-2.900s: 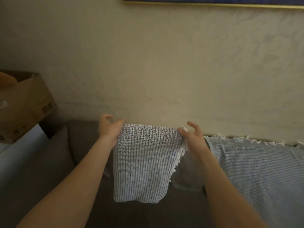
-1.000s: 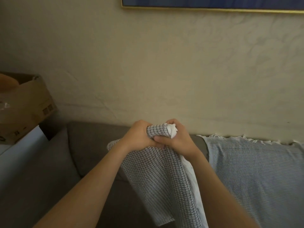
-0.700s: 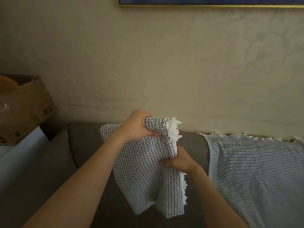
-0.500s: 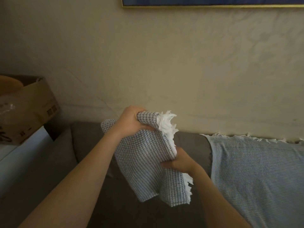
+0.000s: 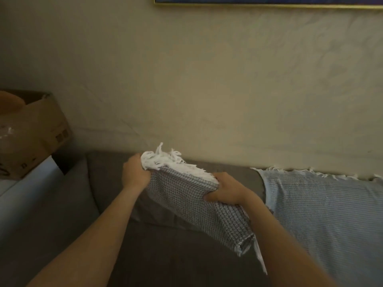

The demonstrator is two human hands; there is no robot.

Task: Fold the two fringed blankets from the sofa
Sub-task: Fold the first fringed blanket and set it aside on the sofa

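Two hands grip one folded blanket [image 5: 186, 201] in front of the sofa [image 5: 165, 255], as I watch remotely through the head camera. The person's left hand [image 5: 134, 175] closes round the upper left corner of the grey waffle-weave cloth, fingers curled into it just beside the white fringe [image 5: 172, 162], which bunches along the top edge between the two hands. The right hand [image 5: 226, 191] clamps the opposite corner, thumb pressed on the near face and fingers curled over the top. Between the two grips the cloth runs taut and tilts down to the right. Below the right-hand grip the bundle hangs past the wrist and ends in a rolled fold. A thin white strip dangles under that end, possibly more fringe; the light is too dim for me to be sure. Right of the grip, the second blanket [image 5: 323, 206], pale blue, lies spread over the sofa back, tassels along its top edge. Well left of the grip sits a cardboard box [image 5: 37, 131]. High above the grip, a gold picture frame [image 5: 269, 4] crosses the wall.
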